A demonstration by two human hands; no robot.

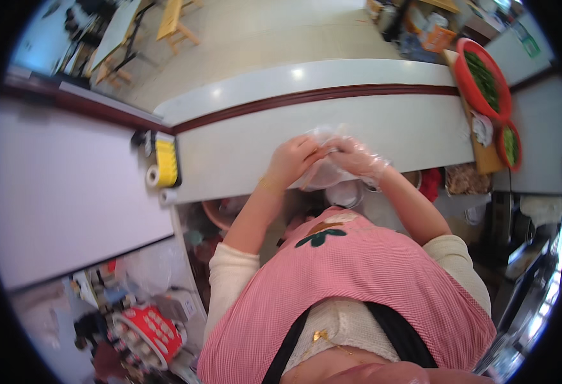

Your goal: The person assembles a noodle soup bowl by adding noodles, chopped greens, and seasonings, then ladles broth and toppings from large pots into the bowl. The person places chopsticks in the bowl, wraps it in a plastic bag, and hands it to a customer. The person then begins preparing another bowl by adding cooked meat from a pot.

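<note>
My left hand [294, 157], bare and with a ring and a bracelet, is closed on the edge of a clear plastic bag [322, 174] near the counter's front edge. Close beside it, my right hand [355, 157] wears a thin clear plastic glove and also holds the bag, its fingers curled at the gathered top. What the bag holds, if anything, cannot be made out. Below the bag, a round pale container [344, 193] shows partly under the counter edge.
A white counter [233, 144] runs across in front of me. Left are a yellow label roll [166, 163] and a white paper roll [154, 176]. At the right, red baskets of green vegetables [482, 79] stand by a wooden board [490, 158]. Wooden benches [169, 21] stand beyond.
</note>
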